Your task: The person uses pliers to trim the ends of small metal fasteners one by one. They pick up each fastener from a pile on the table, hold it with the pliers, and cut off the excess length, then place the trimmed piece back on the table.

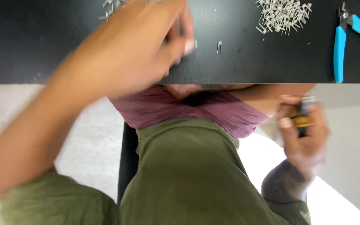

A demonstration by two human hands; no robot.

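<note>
— Black worktop fills the upper part of the head view, with pale floor below its edge. What lies on it?

— Up at the far right, a heap of small grey metal pins; a second, smaller scatter shows at the top left. One loose pin lies alone near the middle, just beside the blurred hand. Blue-handled cutters rest at the right edge, well apart from that pin.

— And the hands?

— The left hand reaches over the worktop, blurred by motion. Its fingers are bunched together near the single pin, seemingly pinching something thin and dark, but the blur keeps me from telling what, or whether they truly grip.

— The other one?

— The right hand sits below the worktop's edge, off to the right. Its fingers are curled around a small dark and brass-coloured object, held close against the palm.

— Anything else?

— A maroon shirt and olive-green trousers fill the lower middle.
</note>
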